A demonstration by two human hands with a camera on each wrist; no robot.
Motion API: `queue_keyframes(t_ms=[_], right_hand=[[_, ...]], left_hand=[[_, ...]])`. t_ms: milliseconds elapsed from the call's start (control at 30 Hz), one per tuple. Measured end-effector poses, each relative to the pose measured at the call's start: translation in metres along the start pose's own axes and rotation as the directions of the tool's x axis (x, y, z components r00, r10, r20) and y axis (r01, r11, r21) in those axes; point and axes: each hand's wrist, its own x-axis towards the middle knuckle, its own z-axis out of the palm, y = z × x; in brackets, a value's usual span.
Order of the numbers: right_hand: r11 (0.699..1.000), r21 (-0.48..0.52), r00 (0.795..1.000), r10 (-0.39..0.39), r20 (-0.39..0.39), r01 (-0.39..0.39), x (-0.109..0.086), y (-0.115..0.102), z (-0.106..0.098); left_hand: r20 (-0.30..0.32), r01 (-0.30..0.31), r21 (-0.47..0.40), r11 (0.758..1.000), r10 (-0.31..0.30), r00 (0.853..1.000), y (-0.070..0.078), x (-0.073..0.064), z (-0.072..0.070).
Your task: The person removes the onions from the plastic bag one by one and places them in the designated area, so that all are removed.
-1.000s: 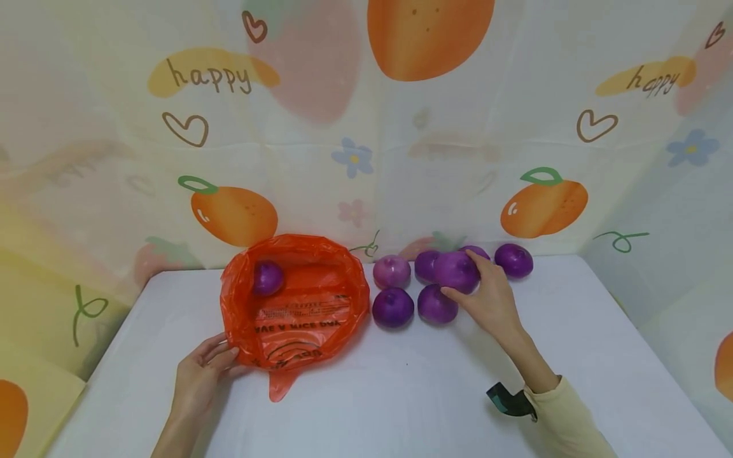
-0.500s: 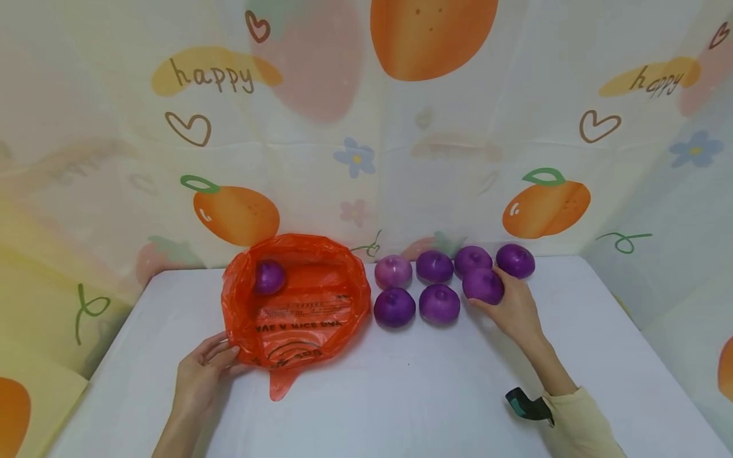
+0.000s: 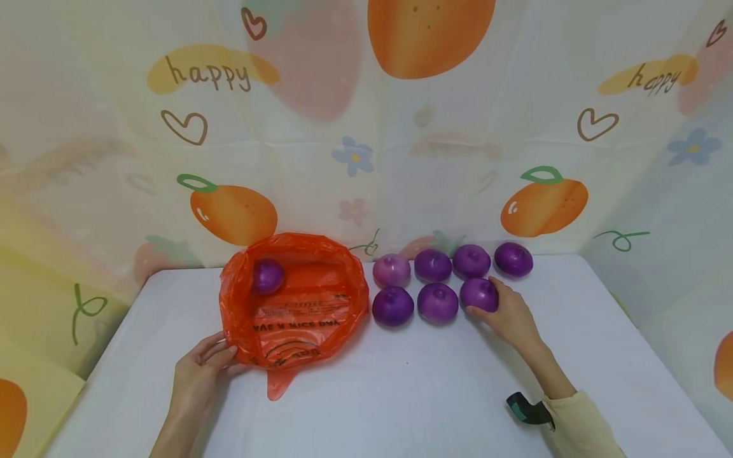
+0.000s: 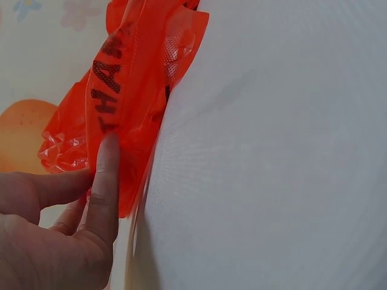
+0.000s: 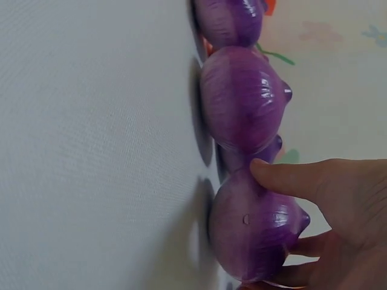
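My right hand (image 3: 509, 316) grips a purple onion (image 3: 478, 294) at the right end of the front row. In the right wrist view its thumb lies over one side of the onion (image 5: 254, 226), and the other fingers reach round the far side. A red plastic bag (image 3: 294, 366) stands with its mouth wide, and one purple onion (image 3: 267, 276) lies inside it. At the bag's lower left edge my left hand (image 3: 197, 375) pinches the plastic. The left wrist view has its thumb on the bag's printed face (image 4: 121, 90), with the other fingers partly hidden at the edge.
Several more purple onions stand in two rows right of the bag, among them a paler one (image 3: 392, 271) and the far right one (image 3: 513, 259). The white table (image 3: 389, 407) ends at a printed cloth backdrop (image 3: 378, 191).
My right hand has carried its onion right and then lowered it to the right end of the front row. The left hand and the bag have stayed in place.
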Motion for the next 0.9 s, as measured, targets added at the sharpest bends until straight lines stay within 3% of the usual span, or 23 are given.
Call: queue_keyframes(t_ms=[233, 433, 600, 733, 900], right_hand=[[1.000, 0.003, 0.998, 0.016, 0.054, -0.016, 0.001, -0.003, -0.005], [1.000, -0.003, 1.000, -0.031, -0.007, 0.031, 0.006, -0.020, -0.014], [0.993, 0.048, 0.991, -0.103, -0.084, 0.107, 0.012, -0.058, -0.011], [0.969, 0.094, 0.968, -0.218, -0.125, 0.231, 0.018, -0.092, -0.004], [0.937, 0.165, 0.950, -0.294, -0.105, 0.308, 0.026, -0.129, 0.010]], left_hand=[[0.000, 0.001, -0.015, 1.000, -0.001, 1.000, 0.000, -0.001, -0.002], [0.016, -0.020, -0.035, 0.999, 0.021, 1.000, 0.002, -0.003, -0.001], [0.015, -0.031, -0.047, 0.998, 0.031, 0.999, 0.005, -0.003, -0.002], [0.014, -0.026, -0.040, 0.999, 0.026, 1.000, 0.006, -0.004, -0.003], [0.005, -0.026, -0.039, 0.999, 0.026, 1.000, 0.007, -0.004, -0.004]])
